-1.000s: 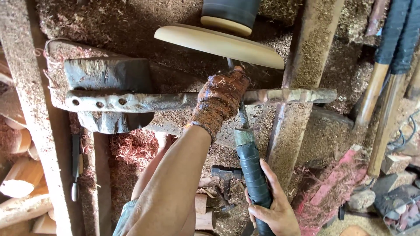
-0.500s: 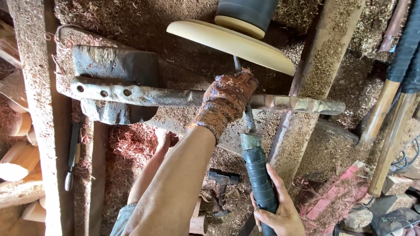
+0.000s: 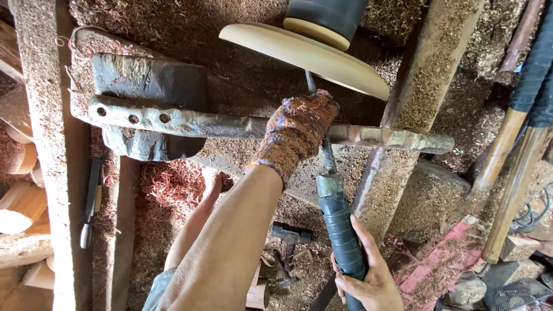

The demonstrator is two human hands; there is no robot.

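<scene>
Here both hands (image 3: 296, 135) hold a chisel (image 3: 340, 233) against the wooden disc (image 3: 322, 60).

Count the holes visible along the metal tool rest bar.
3 holes, all near the left end of the metal bar: one, one, one. The gloved left hand may hide others.

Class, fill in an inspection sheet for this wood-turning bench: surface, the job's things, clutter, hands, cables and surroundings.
Surface: bench timbers coated in sawdust.
Job's things: pale wooden disc on a dark chuck; turning chisel laid across the metal tool rest, tip under the disc.
Clutter: reddish shavings; small hammer; hand tool.
Hands: gloved left hand presses blade onto rest; bare right hand grips taped handle.
Cables: dark cable, right edge.
Surroundings: wooden-handled tools leaning right; cut logs left.
</scene>
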